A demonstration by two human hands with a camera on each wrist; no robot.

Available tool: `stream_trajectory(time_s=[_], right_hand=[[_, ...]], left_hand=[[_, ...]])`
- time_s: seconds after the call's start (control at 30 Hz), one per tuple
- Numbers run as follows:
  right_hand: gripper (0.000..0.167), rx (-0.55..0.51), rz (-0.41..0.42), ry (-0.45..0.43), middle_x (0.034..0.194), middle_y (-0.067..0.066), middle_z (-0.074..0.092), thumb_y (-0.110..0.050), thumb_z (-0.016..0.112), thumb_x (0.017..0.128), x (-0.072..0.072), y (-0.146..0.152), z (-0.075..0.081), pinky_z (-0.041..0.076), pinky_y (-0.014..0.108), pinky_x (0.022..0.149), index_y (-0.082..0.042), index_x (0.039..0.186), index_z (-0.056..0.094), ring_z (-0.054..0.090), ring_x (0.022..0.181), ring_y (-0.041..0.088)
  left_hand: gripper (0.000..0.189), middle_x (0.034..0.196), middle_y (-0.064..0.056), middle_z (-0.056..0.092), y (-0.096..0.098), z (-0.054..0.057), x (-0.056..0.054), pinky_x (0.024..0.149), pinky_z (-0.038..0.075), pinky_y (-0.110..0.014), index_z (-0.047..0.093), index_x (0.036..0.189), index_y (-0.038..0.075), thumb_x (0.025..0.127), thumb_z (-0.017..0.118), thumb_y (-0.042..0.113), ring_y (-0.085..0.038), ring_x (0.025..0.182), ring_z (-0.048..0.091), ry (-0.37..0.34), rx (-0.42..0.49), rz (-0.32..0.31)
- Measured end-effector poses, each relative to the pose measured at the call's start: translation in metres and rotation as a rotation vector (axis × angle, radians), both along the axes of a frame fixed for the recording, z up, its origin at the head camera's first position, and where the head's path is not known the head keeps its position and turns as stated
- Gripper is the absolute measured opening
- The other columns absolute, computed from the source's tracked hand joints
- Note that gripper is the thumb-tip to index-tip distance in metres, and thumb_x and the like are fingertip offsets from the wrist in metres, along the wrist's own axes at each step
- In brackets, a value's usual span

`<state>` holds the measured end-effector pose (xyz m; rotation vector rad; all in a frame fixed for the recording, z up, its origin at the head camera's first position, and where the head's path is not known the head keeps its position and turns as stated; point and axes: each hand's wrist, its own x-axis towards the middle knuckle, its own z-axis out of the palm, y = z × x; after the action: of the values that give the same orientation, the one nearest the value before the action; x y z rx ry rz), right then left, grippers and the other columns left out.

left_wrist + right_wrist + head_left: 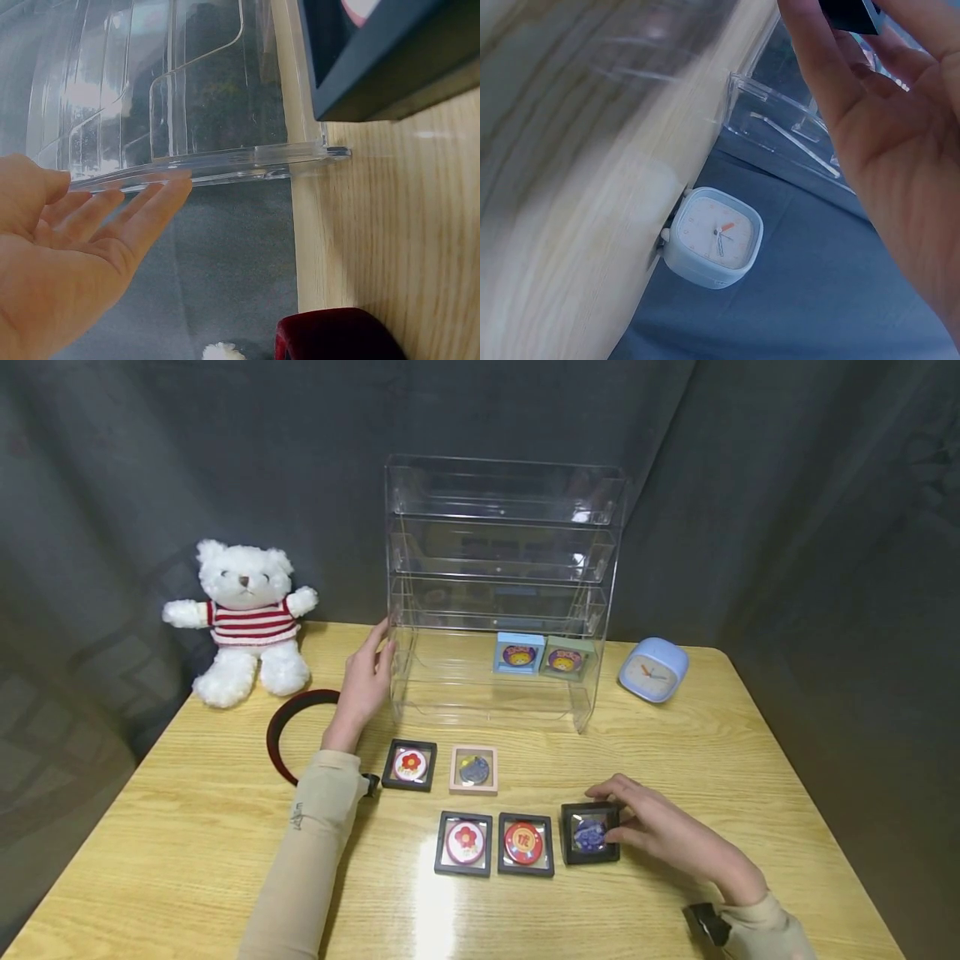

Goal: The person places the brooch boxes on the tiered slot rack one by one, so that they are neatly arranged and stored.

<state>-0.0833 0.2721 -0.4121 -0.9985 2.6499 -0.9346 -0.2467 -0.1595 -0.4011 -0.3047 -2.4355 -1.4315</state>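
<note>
A clear acrylic display rack [501, 518] with stepped shelves stands at the back. My left hand [365, 681] rests against its left side panel, fingers extended along the panel in the left wrist view [112, 232]. At the front right, my right hand [660, 827] pinches a black display frame [572, 853] with a blue badge inside, thumb and fingers at its right side; whether it is off the table I cannot tell. To its left lie two more black frames, one with a red badge [522, 843], one with a red-flower badge [465, 842].
Nearer the rack lie a black flower-badge frame [409, 765] and a pink frame [473, 769]. A blue frame [519, 653] and a green frame [567, 658] sit on the rack's low shelf. A teddy bear [251, 618], dark red hoop [276, 735] and blue clock [654, 670] stand around.
</note>
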Motion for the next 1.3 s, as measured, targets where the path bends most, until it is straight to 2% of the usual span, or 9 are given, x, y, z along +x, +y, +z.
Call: stream_trajectory(time_s=[0.1, 0.23, 0.33, 0.5, 0.73, 1.0, 1.3], right_hand=[[0.039, 0.027, -0.034, 0.041, 0.123, 0.006, 0.070, -0.009, 0.080, 0.096, -0.001, -0.002, 0.003, 0.059, 0.044, 0.092, -0.005, 0.132, 0.065, 0.069, 0.110, 0.027], [0.029, 0.002, -0.045, 0.085, 0.118, 0.002, 0.072, -0.004, 0.077, 0.098, -0.003, -0.003, 0.005, 0.060, 0.041, 0.087, -0.007, 0.126, 0.068, 0.070, 0.105, 0.022], [0.029, -0.020, -0.035, 0.153, 0.114, 0.001, 0.072, 0.002, 0.076, 0.096, -0.005, -0.004, 0.005, 0.061, 0.039, 0.083, -0.008, 0.123, 0.068, 0.071, 0.101, 0.018], [0.031, -0.060, -0.057, 0.195, 0.112, -0.002, 0.072, 0.007, 0.076, 0.094, -0.010, -0.008, 0.007, 0.062, 0.038, 0.082, -0.009, 0.120, 0.069, 0.071, 0.099, 0.014], [0.030, -0.097, -0.101, 0.208, 0.112, 0.000, 0.071, 0.008, 0.075, 0.095, -0.021, -0.015, 0.012, 0.062, 0.037, 0.076, -0.009, 0.119, 0.070, 0.071, 0.096, 0.016], [0.022, -0.099, -0.159, 0.132, 0.117, 0.004, 0.071, 0.003, 0.072, 0.100, -0.031, -0.026, 0.023, 0.062, 0.038, 0.078, -0.007, 0.120, 0.069, 0.071, 0.102, 0.027], [0.021, -0.100, -0.162, 0.120, 0.120, 0.009, 0.071, 0.002, 0.072, 0.101, -0.050, -0.041, 0.037, 0.062, 0.043, 0.079, -0.005, 0.120, 0.069, 0.070, 0.106, 0.032]], left_hand=[[0.048, 0.161, -0.021, 0.049, -0.001, -0.001, 0.000, 0.112, 0.046, -0.056, 0.042, 0.164, 0.005, 0.117, 0.045, 0.013, -0.045, 0.138, 0.056, 0.001, 0.001, -0.001], [0.048, 0.161, -0.022, 0.048, -0.001, -0.001, 0.000, 0.113, 0.046, -0.056, 0.042, 0.164, 0.004, 0.117, 0.045, 0.013, -0.045, 0.138, 0.055, 0.002, -0.005, -0.003], [0.048, 0.161, -0.023, 0.048, -0.001, -0.002, 0.001, 0.113, 0.045, -0.056, 0.042, 0.164, 0.003, 0.117, 0.045, 0.013, -0.045, 0.139, 0.055, 0.003, -0.011, -0.004], [0.048, 0.162, -0.023, 0.047, -0.001, -0.001, 0.000, 0.113, 0.046, -0.056, 0.042, 0.164, 0.003, 0.117, 0.045, 0.012, -0.045, 0.140, 0.054, 0.009, -0.011, -0.003], [0.048, 0.162, -0.023, 0.047, -0.001, 0.001, 0.000, 0.112, 0.047, -0.056, 0.042, 0.164, 0.003, 0.116, 0.045, 0.011, -0.047, 0.136, 0.056, 0.007, -0.009, -0.007], [0.048, 0.161, -0.023, 0.047, 0.000, 0.001, 0.001, 0.109, 0.048, -0.057, 0.041, 0.164, 0.004, 0.117, 0.044, 0.012, -0.048, 0.134, 0.058, 0.001, -0.012, -0.007], [0.048, 0.160, -0.022, 0.050, 0.000, 0.002, 0.002, 0.107, 0.050, -0.059, 0.042, 0.164, 0.005, 0.117, 0.046, 0.013, -0.047, 0.133, 0.060, 0.000, -0.013, -0.003]])
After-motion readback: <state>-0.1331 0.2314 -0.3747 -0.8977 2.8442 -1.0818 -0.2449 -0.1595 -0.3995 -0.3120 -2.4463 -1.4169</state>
